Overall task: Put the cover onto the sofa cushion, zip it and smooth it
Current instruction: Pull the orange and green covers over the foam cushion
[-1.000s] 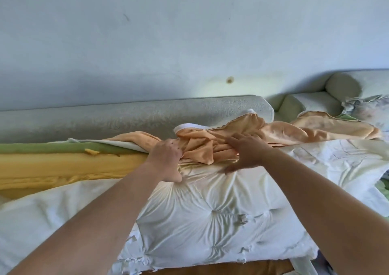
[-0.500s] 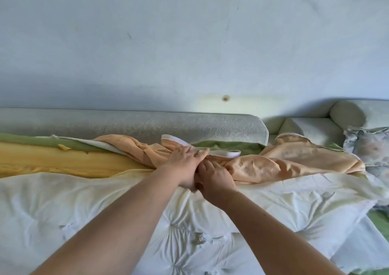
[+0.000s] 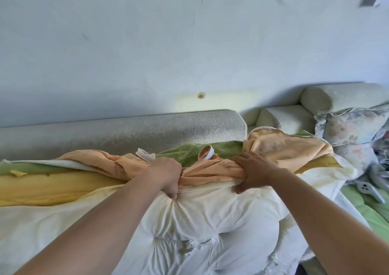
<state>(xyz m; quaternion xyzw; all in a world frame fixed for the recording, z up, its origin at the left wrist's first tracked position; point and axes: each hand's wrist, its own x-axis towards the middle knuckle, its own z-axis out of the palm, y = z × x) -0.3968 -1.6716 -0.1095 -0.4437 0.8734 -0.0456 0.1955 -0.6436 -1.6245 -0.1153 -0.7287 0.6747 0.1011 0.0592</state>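
Observation:
A big white tufted sofa cushion (image 3: 210,228) lies across the sofa in front of me. Along its far edge the peach-orange cover (image 3: 210,170) is bunched up, with white trim and a green side showing behind it. My left hand (image 3: 166,174) grips a fistful of the bunched cover at the cushion's far edge. About a hand's width to the right, my right hand (image 3: 255,172) grips the same band of cover, thumb under it on the cushion. No zip is visible.
The grey sofa backrest (image 3: 130,133) runs behind the cushion against a pale wall. A yellow and green layer (image 3: 42,185) lies at the left. At the right sit a floral pillow (image 3: 351,127), a green sheet (image 3: 376,213) and a pale grey object (image 3: 368,188).
My hands, close together half a second ago, have spread apart along the cover's edge. The peach cover is pulled tighter between them, and more green fabric shows behind.

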